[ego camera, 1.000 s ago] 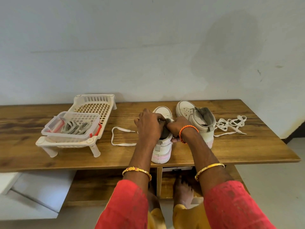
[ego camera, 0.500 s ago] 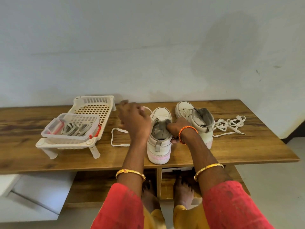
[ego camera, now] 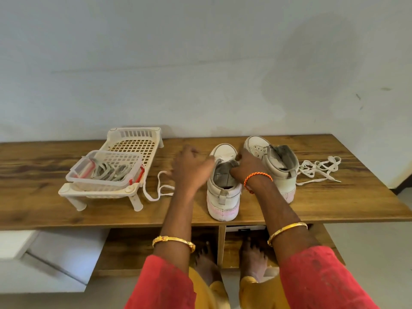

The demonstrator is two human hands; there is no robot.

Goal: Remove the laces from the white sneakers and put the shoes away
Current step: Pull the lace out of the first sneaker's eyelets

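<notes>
1. Only one view here, the head cam looking down at a wooden table against a pale wall.
2. Near sneaker stands upright in the middle of the table, heel toward the camera, pinkish sole edge, tongue area open and grey inside.
3. Second sneaker stands just to the right of it and a bit further back, angled, heel also facing roughly this way. The two are close together; can't tell if they touch.
4. Right hand is at the top opening of the near sneaker, fingers curled and pinching the collar or tongue edge. Orange thread band on that wrist, gold bangle further up the forearm.
5. Left hand is just left of the same sneaker, blurred, back of the hand facing up, thumb side touching the shoe's edge. Honestly can't tell whether it's pinching anything or hanging loose.
6. One loose lace lies looped on the table between the left hand and the rack.
7. Another lace lies in a tangled heap on the right of the second sneaker.
8. Far left: a white plastic rack on legs, with a small clear basket sitting on its near end, holding greyish bands.
9. Red sleeves and bare feet show at the bottom, under the table edge.
</notes>
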